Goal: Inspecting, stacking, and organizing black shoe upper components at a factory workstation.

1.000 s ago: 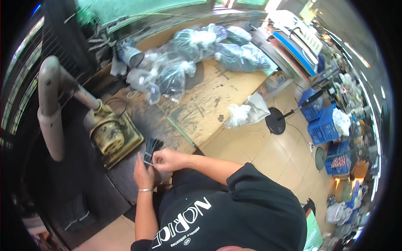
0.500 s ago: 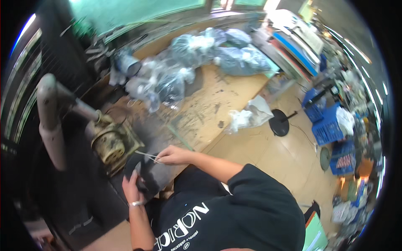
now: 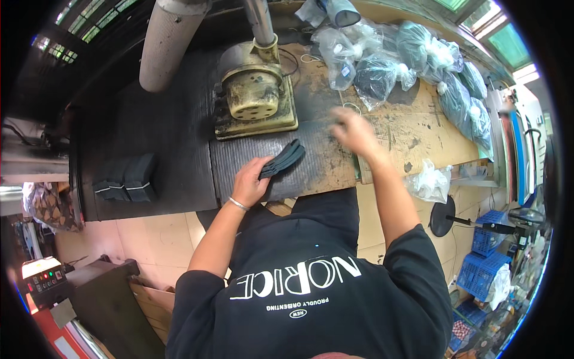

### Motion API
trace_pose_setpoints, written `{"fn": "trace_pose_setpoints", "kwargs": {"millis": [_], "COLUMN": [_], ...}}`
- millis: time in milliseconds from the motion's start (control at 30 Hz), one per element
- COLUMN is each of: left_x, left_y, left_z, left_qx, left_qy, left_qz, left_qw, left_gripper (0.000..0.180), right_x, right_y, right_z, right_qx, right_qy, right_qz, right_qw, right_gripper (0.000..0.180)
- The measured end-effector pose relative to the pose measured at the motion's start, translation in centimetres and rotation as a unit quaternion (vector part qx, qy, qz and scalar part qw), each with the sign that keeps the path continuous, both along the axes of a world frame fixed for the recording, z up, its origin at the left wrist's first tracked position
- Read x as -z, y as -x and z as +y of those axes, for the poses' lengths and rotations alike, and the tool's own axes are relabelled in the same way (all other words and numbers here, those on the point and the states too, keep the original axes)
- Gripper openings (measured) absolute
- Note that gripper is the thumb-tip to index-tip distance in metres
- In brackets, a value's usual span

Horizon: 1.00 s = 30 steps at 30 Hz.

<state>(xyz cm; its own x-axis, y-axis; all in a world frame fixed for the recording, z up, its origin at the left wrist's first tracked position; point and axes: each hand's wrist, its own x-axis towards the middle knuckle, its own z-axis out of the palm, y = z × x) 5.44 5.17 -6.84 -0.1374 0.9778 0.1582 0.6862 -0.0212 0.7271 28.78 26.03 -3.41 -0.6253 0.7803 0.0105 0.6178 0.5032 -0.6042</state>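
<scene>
The bench (image 3: 412,128) bears a grimy yellow machine (image 3: 254,90) beyond the hands and banded black bundles (image 3: 127,178) to their left. The right hand (image 3: 356,133) has swung away, blurred, grip unclear; the left hand (image 3: 251,180) alone now clasps dark strips (image 3: 286,160), no band visible.

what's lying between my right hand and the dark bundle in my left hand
Only bare, black-smudged tabletop shows between your right hand and the dark bundle in your left hand, in the head view.
</scene>
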Motion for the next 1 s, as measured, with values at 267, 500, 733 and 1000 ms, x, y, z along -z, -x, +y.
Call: {"fn": "trace_pose_setpoints", "kwargs": {"millis": [267, 500, 733, 1000], "left_x": [1.1, 1.7, 0.8, 1.2], "left_y": [-0.1, -0.7, -1.3, -2.8], "left_z": [-0.3, -0.7, -1.0, -1.1], "left_qx": [0.032, -0.020, 0.049, 0.046], "left_qy": [-0.023, -0.003, -0.038, -0.063], "left_qz": [0.075, 0.070, 0.093, 0.102], "left_qw": [0.996, 0.997, 0.994, 0.992], "left_gripper": [0.055, 0.069, 0.056, 0.047], "right_x": [0.3, -0.8, -2.4, -3.6], "right_y": [5.7, 3.6, -0.1, 6.6], "right_z": [-8.5, -7.8, -6.6, -8.3], "right_qx": [-0.280, -0.042, 0.192, -0.157], "right_qy": [-0.068, 0.136, 0.417, -0.094], "right_qz": [0.009, 0.158, 0.362, -0.051], "right_qw": [0.957, 0.977, 0.811, 0.982], "right_gripper": [0.023, 0.014, 0.036, 0.015]}}
